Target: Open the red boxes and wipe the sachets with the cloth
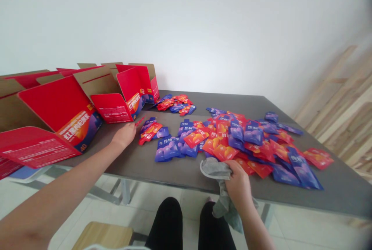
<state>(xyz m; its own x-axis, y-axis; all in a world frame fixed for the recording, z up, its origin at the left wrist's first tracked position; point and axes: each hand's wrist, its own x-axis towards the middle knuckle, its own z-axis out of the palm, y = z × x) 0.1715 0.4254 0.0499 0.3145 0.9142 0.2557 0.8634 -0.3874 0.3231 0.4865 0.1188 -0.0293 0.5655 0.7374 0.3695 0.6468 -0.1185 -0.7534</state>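
My left hand (125, 135) reaches over the left part of the table, its fingers closed on a red pouch (140, 121) seen nearly edge-on. Just right of it lies a small group of pouches, a red one (151, 131) over purple ones. At the table's front edge my right hand (238, 183) grips a grey cloth (216, 169), bunched up and hanging down below the edge. Behind and to the right of that hand spreads a large heap of red and purple pouches (222, 135).
Open red cartons (112, 106) with raised flaps line the table's left side. A smaller pouch pile (177, 103) sits at the back beside them. The grey table (174, 172) meets a white wall (209, 29). A wooden stool (103, 236) stands below; wooden slats (353, 126) lean at right.
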